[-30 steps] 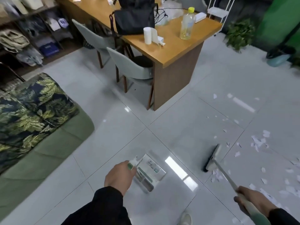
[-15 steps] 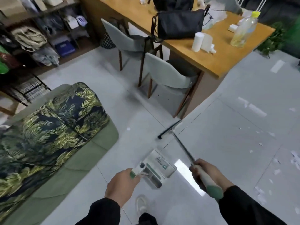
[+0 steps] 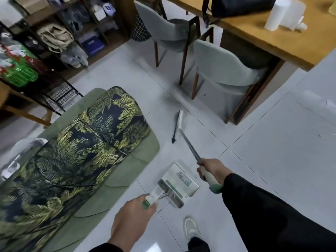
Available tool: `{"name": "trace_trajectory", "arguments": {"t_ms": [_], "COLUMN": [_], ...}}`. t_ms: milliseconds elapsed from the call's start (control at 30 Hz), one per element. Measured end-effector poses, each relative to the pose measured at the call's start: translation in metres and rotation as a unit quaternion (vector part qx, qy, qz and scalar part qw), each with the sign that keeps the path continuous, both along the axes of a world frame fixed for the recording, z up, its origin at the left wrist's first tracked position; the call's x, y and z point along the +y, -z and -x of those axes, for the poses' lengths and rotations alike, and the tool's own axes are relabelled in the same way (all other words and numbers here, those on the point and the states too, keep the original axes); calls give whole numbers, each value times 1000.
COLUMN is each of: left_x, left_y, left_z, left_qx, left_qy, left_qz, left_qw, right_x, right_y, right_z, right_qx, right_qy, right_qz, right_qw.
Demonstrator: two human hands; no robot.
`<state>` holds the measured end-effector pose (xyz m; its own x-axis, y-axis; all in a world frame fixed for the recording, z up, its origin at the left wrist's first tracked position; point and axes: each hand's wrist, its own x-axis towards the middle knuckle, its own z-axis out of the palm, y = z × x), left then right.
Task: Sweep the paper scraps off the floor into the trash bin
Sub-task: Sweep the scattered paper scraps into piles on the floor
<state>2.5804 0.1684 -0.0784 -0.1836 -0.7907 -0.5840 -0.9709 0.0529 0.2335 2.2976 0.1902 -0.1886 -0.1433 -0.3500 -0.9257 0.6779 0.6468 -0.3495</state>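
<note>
My left hand (image 3: 131,217) grips the white and green handle of a white dustpan (image 3: 179,182), which hangs low over the grey tile floor. My right hand (image 3: 211,169) grips the handle of a broom; its metal shaft (image 3: 189,145) runs up and away to the broom head (image 3: 177,124), which has dark bristles and points toward the chairs. A few small white paper scraps (image 3: 330,102) lie on the floor at the far right edge. No trash bin is in view.
A green sofa with a leaf-patterned cover (image 3: 76,153) fills the left. Two grey chairs (image 3: 225,70) stand at a wooden table (image 3: 269,35) holding a black bag and a paper roll. Cluttered shelves (image 3: 60,33) line the back left. My shoe (image 3: 190,228) is below.
The view has swung left, away from the scrap-strewn floor toward the sofa and chairs. The broom swung left with my right hand, its head lifted off the scraps. The dustpan stays in my left hand.
</note>
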Motion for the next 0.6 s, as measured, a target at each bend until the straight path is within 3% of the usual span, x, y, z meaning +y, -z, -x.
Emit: {"name": "trace_trajectory", "arguments": {"t_ms": [333,600], "left_x": [-1,41], "left_y": [6,-5], "left_z": [44,148], "left_qx": [21,49], "left_qy": [65,173], "left_qz": [1,-10], "left_qw": [998,984], "right_x": [186,322], "right_y": [-23,-63], "right_z": [96,164], "right_qx": [62,117], "right_qy": [66,172], "right_qz": [-112,-171], "right_qw": [990,963]}}
